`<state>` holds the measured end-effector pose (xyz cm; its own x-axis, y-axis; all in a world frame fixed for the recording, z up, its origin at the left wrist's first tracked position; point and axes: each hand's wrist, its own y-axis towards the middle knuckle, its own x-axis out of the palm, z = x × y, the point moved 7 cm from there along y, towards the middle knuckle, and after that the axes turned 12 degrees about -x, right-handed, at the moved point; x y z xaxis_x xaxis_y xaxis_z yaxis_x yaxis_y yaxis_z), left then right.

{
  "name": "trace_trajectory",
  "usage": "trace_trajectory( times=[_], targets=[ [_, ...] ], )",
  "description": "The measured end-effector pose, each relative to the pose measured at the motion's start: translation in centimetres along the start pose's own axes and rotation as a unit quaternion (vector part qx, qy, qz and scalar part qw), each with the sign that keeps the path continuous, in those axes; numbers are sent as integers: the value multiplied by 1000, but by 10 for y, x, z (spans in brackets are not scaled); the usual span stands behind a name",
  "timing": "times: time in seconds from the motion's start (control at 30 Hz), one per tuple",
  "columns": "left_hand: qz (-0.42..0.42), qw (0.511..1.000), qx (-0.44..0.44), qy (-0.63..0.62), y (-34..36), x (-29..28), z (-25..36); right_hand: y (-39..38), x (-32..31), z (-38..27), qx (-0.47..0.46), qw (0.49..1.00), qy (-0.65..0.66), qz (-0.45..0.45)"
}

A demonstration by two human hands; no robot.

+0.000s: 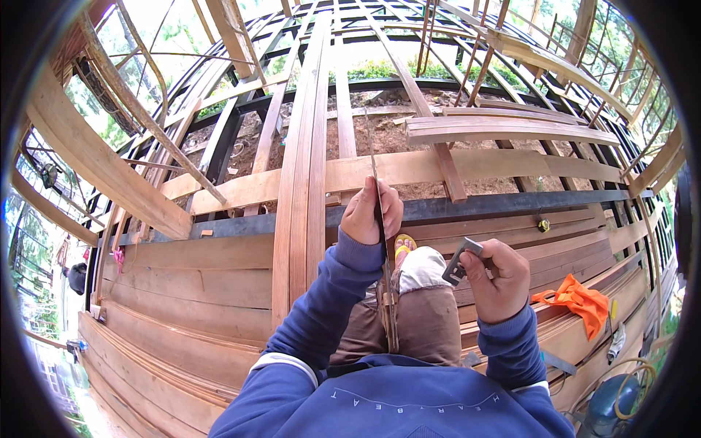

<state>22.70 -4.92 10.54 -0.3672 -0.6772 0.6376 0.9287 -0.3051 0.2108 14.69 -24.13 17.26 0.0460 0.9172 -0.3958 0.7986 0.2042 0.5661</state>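
A navy-blue cloth sweatshirt [409, 401] is seen closest, bottom centre. Mid-frame, a long, thin dark blade [383, 248] is pinched by the left hand [361, 220], fingers closed; right of centre, a notched grey metal tool [461, 261] is gripped by the curled right hand [504, 283]. Blade's probably best kept steady.

"Where was the left hand [372, 212]?"
"Out in front of the body, farther forward than the right hand [499, 281], its thumb and fingers closed in a grip."
"And the right?"
"Off to the right side, fingers curled, thumb pressed in, tips turned leftward."
"The arms?"
"The left forearm [321, 292] slanted inward; the right forearm [505, 347] pointed almost straight ahead."
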Motion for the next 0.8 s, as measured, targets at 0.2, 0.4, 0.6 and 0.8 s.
trace_trajectory(
  times=[0.2, 0.4, 0.6, 0.8],
  targets=[
    [3, 1000, -7, 5, 4, -4, -3, -8, 2, 17, 74, 994, 78, 11],
    [-24, 1000, -4, 0, 6, -6, -3, -9, 8, 23, 120, 978, 172, 21],
    [-10, 1000, -3, 14, 4, -3, -2, -7, 10, 23, 75, 986, 147, 5],
    [-29, 1000, -8, -5, 4, -4, -4, -6, 13, 19, 66, 989, 131, 5]
  ],
)
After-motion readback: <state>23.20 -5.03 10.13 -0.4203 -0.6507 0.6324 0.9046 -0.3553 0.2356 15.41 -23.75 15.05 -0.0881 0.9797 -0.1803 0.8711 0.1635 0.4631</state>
